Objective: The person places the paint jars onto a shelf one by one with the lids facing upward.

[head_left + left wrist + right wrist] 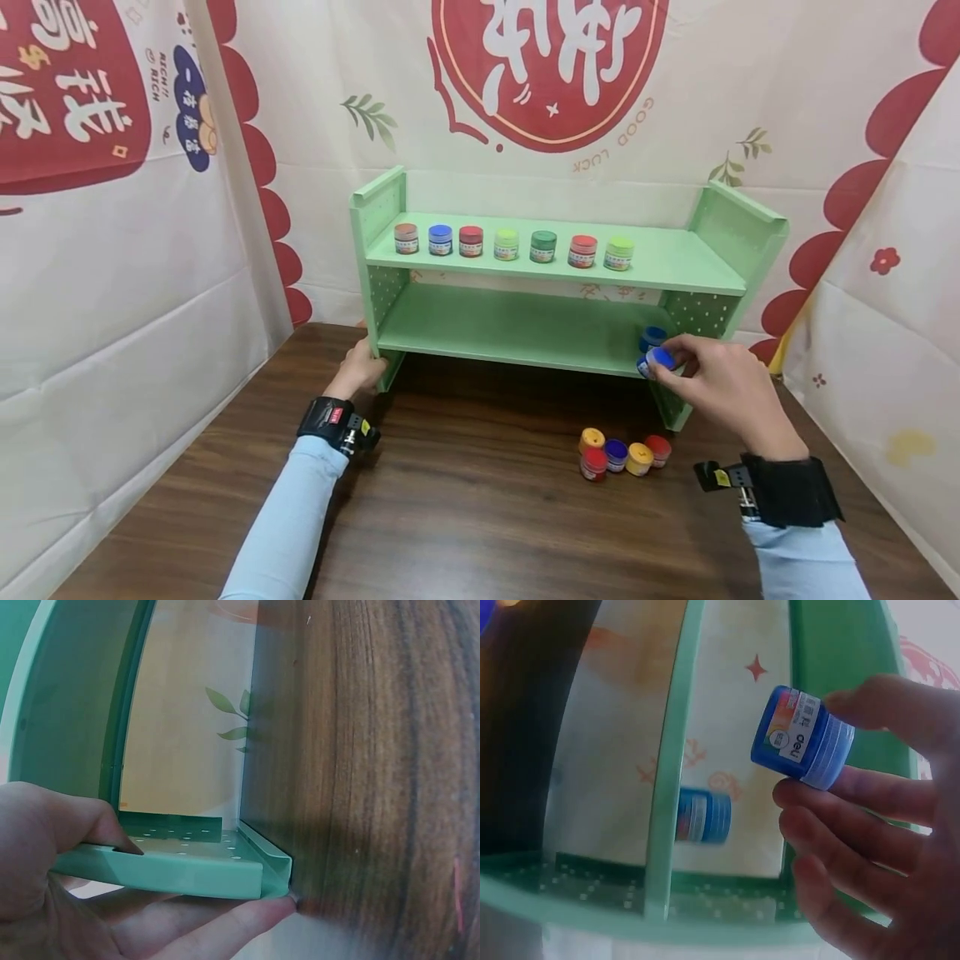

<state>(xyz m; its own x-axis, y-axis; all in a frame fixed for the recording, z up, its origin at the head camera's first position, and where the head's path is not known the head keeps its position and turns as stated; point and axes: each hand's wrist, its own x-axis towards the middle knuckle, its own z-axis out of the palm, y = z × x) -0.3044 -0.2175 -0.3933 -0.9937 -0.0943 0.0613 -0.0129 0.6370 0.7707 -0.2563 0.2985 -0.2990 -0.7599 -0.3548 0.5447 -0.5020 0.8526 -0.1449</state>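
Observation:
My left hand (358,369) grips the lower left side panel of a green two-tier shelf (517,325). In the left wrist view the thumb is on the panel's inner side and the fingers (225,926) pass outside it. My right hand (723,379) pinches a small blue paint jar (795,739) between thumb and fingers, tilted, in front of the lower tier's right end. Another blue paint jar (652,337) stands on that tier just behind it. Along the upper tier stands a row of several paint jars (506,244) in brown, blue, red and green.
On the brown wooden table (480,517), in front of the shelf's right part, sits a cluster of red, yellow and blue paint jars (616,454). White printed cloth (300,125) hangs behind the shelf and along both sides.

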